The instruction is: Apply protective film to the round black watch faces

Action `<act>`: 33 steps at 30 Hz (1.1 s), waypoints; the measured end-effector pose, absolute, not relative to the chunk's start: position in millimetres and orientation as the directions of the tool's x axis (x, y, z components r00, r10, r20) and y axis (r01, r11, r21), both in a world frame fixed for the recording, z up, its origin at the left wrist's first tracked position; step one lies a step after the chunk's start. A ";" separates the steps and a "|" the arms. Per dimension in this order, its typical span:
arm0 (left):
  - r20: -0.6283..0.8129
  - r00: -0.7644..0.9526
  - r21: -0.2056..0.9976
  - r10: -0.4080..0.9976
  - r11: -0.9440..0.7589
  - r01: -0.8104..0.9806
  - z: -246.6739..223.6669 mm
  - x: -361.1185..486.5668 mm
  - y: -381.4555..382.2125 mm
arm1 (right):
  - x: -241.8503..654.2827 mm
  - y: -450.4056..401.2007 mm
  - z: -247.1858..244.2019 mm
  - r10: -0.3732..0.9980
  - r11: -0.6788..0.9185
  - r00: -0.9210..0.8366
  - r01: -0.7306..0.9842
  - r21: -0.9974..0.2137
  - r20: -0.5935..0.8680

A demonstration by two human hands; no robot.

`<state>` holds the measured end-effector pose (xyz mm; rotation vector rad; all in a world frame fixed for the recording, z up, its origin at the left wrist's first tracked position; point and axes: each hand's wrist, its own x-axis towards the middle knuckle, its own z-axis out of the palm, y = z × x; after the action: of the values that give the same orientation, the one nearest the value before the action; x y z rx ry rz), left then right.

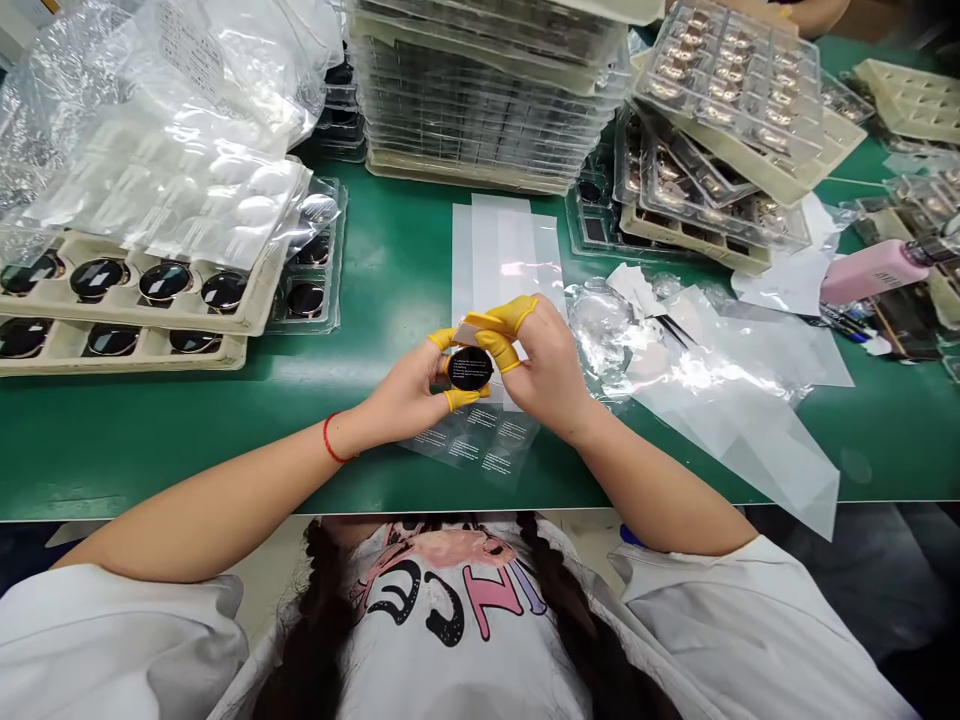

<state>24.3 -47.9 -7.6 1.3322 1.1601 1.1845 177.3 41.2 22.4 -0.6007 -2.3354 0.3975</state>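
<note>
My left hand (405,395) grips a round black watch body (470,368) between yellow finger cots, its face turned up and carrying a printed film. My right hand (544,355), also with yellow cots, pinches a small pale film tab (472,328) at the upper edge of the watch. The tab lies close above the watch face, and my fingers hide part of the rim. Below my hands lies a transparent printed film sheet (472,450) on the green mat (390,250). White translucent strips (499,250) lie just beyond my fingers.
Beige trays of round black watches (97,280) sit at left under a plastic bag (172,130). A tall stack of transparent trays (480,90) stands ahead. Trays of metal parts (720,100), loose plastic film (720,370) and a pink bottle (874,272) lie at right.
</note>
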 end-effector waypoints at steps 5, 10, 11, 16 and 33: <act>-0.016 0.020 0.999 1.000 0.016 -0.043 -3.2 27.6 -45.0 | 192.2 63.5 20.6 0.674 0.699 -0.594 0.320 -0.639 0.440; -0.056 -0.055 0.998 0.997 0.054 -0.028 0.7 20.0 -40.5 | 235.3 142.1 0.9 0.912 0.390 -0.344 0.565 -0.727 0.222; -0.068 -0.073 0.998 0.995 0.067 -0.004 1.0 18.1 -39.6 | 238.6 152.3 -1.5 0.926 0.367 -0.309 0.606 -0.706 0.216; -0.116 -0.088 0.993 0.989 0.119 0.029 -0.1 15.2 -37.0 | 207.1 120.4 4.0 0.846 0.494 -0.466 0.496 -0.714 0.261; -0.131 -0.124 0.972 0.984 0.102 -0.212 -7.7 7.3 -31.6 | 95.0 313.5 243.2 0.775 0.618 -0.264 0.508 -0.600 0.574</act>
<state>7.3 -31.6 -7.7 0.9024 1.2060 1.3107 95.0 313.5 243.2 -1.0177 -1.9335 0.3697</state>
